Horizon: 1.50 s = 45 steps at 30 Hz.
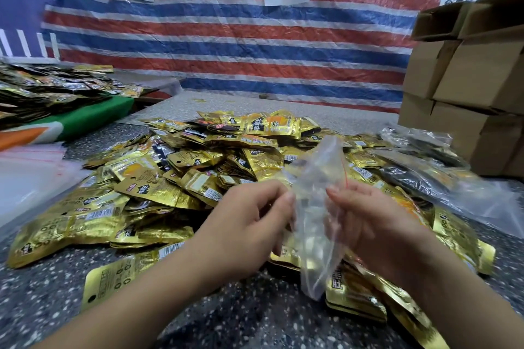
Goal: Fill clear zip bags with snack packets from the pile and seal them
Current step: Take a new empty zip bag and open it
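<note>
A big pile of gold snack packets covers the speckled table in front of me. Above its near edge I hold an empty clear zip bag with a red seal line, upright and crumpled. My left hand pinches the bag's left side between thumb and fingers. My right hand grips its right side, fingers curled behind the plastic. A single gold packet lies apart at the near left.
Spare clear zip bags are stacked at the left. Filled clear bags lie at the right, beside stacked cardboard boxes. Another heap of packets sits on a green-covered table far left. A striped tarp hangs behind.
</note>
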Motion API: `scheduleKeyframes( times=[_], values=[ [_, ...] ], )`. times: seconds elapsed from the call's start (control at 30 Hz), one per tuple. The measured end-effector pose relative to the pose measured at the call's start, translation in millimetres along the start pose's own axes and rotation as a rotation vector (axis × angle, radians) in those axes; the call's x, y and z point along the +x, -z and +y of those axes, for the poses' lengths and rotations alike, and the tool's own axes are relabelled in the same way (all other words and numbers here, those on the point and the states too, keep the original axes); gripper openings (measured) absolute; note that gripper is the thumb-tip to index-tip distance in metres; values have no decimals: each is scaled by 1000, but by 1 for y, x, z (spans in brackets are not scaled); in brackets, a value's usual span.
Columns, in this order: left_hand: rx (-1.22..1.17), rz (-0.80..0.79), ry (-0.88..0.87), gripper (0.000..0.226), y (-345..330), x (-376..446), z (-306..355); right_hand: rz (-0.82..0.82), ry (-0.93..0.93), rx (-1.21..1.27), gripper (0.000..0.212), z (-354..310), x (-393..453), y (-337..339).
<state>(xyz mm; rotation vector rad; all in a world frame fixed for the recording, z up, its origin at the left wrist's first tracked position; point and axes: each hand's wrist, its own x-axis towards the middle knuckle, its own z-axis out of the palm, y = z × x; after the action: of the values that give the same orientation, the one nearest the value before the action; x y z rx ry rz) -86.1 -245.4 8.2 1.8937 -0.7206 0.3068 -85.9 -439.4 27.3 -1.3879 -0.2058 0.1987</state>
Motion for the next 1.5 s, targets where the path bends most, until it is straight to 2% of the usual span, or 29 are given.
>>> scheduleKeyframes(
  times=[0.07,0.13,0.2,0.3,0.37,0.47,0.57,0.7,0.77,0.87,0.97,1.07,1.2,1.3,1.4,1.47,1.5],
  values=[
    [0,64,62,35,3,2,-2,230,124,-193,16,1,3,4],
    [20,114,110,35,3,3,-4,399,226,-306,24,4,6,7],
    [58,164,120,34,3,4,-6,476,284,-332,31,5,7,11],
    [196,236,52,26,3,2,-7,502,301,-336,31,5,4,11],
    [257,253,-25,5,2,0,-9,505,315,-349,27,8,5,9],
    [433,220,-202,37,-1,-2,-3,511,312,-380,23,15,7,4],
    [556,166,-383,39,-1,-6,5,518,310,-347,25,19,9,1],
    [478,7,-436,46,-5,-14,17,510,283,-278,21,19,10,3],
    [562,-56,-426,48,-10,-16,19,498,237,-217,15,17,10,2],
    [658,-28,-397,26,-17,-14,13,483,148,-157,11,13,10,4],
    [465,97,-284,25,-14,-10,6,544,203,-238,28,8,9,11],
    [256,201,-229,31,-8,-7,6,602,394,-379,26,-1,6,20],
    [-15,326,-200,45,-5,-6,12,439,401,-380,24,-2,12,31],
    [-333,399,-44,52,3,-4,16,271,458,-276,33,1,12,25],
    [-541,429,80,47,13,2,15,223,390,-248,40,2,8,18],
    [-537,403,120,40,17,6,12,268,284,-238,31,-1,7,18],
    [-515,383,135,41,17,8,10,286,221,-236,34,-1,8,20]
  ],
)
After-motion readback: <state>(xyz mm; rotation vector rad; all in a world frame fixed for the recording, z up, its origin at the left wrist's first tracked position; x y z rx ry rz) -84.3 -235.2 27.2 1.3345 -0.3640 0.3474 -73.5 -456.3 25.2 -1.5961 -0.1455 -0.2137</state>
